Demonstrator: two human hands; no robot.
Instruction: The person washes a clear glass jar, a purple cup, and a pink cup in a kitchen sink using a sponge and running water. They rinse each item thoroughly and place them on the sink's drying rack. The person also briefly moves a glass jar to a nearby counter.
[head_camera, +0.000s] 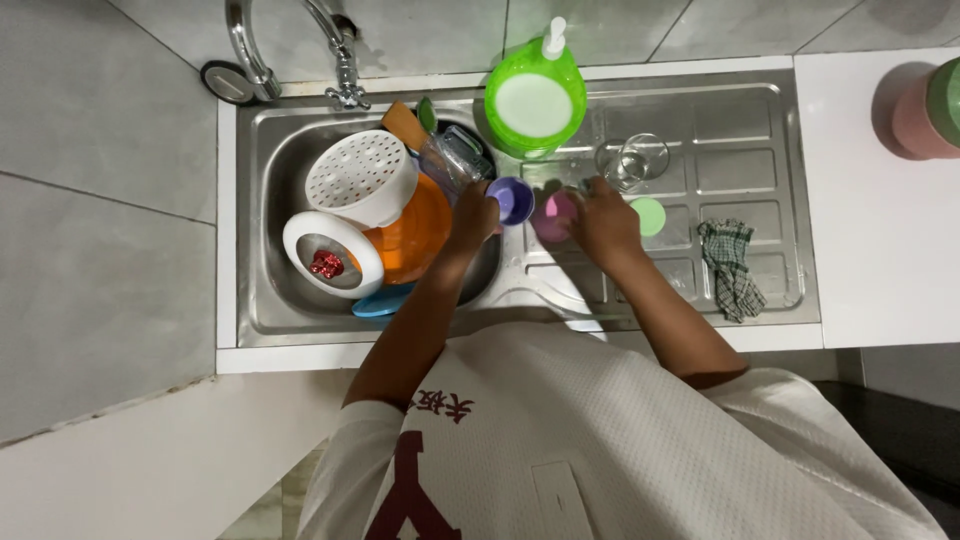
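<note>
My left hand (472, 218) holds a small purple cup (514, 199) at the right rim of the sink basin (262, 300). My right hand (603, 222) rests on the steel drainboard (740, 140), its fingers on a pink cup (553, 215). Just right of that hand lies a small green round lid (649, 215). Behind it stands a clear glass (631, 162). A green soap dispenser bottle (535, 98) with a white pump stands at the back of the drainboard.
The basin holds a white colander (362, 178), an orange bowl (418, 232), a white round dish with a red scrubber (326, 262), a blue plate edge (378, 305). A tap (340, 50) rises behind. A checked cloth (732, 268) lies right. A pink-green container (925, 110) stands on the counter.
</note>
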